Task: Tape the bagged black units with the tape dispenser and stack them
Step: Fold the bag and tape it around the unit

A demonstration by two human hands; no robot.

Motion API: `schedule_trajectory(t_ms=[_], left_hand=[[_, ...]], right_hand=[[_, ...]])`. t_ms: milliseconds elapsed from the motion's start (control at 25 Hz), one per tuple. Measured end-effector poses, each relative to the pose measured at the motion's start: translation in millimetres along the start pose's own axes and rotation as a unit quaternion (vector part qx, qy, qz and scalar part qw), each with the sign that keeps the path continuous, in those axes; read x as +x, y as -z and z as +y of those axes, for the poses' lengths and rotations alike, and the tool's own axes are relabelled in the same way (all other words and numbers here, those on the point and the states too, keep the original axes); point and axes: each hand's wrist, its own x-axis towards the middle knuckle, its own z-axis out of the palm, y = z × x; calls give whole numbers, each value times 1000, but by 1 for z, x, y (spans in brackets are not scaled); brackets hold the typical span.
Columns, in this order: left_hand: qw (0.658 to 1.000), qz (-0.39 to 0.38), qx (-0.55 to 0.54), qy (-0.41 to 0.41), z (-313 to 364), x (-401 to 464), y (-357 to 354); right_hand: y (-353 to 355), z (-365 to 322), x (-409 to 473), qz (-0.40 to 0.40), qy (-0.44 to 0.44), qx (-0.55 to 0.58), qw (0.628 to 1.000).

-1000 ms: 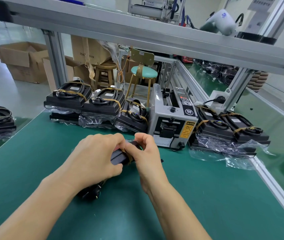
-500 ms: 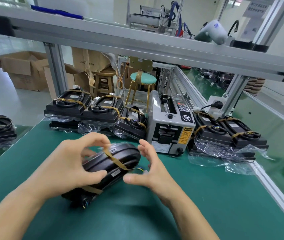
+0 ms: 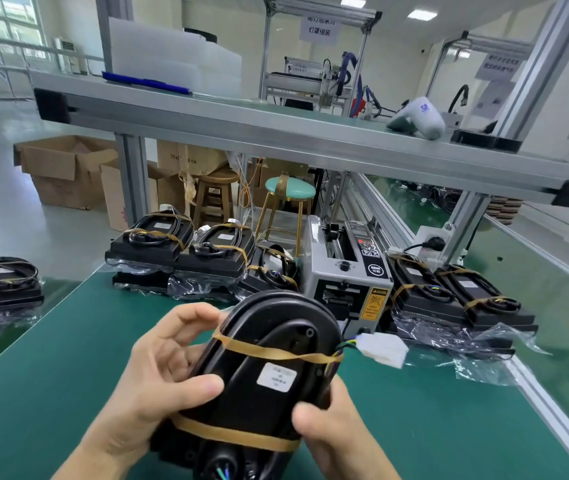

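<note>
Resting between both hands — left hand (image 3: 158, 382), right hand (image 3: 331, 431) — black unit (image 3: 269, 368).

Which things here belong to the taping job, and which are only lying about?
Job: black unit gripped by left hand and right hand; tape dispenser; taped unit stacks.
Lying about: wooden stool; green stool; cardboard boxes.

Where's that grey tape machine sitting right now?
In the head view, the tape dispenser stands at the far edge of the green table, right of centre, between two groups of taped black units, just beyond the unit both hands hold.
</note>
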Motion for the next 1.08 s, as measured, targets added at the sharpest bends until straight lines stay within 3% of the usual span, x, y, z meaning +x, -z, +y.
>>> schedule_trajectory(t_ms=[80,240,480,640,800,880,960,1080], left_hand=[[999,-18,31,-11,4,1,-11],[971,-66,219,-72,12,0,-31],[923,-22,365,-118,12,-5,-44],[903,-16,400,-153,11,-6,-46],[912,16,374,-167,4,-10,-48],[936,23,324,-136,-1,-9,-40],[974,12,223,-35,-3,-8,-28],[980,-83,142,113,-5,-7,-20]], right_hand=[[-7,-4,-4,11,12,45,999],[-6,-4,-8,23,17,172,985],[-3,0,-13,108,10,186,977],[-2,-2,-13,120,20,175,977],[-2,-7,-11,99,27,170,980],[0,-12,-11,88,29,132,987],[3,-17,-10,87,29,83,992],[2,-20,-9,87,54,5,995]])
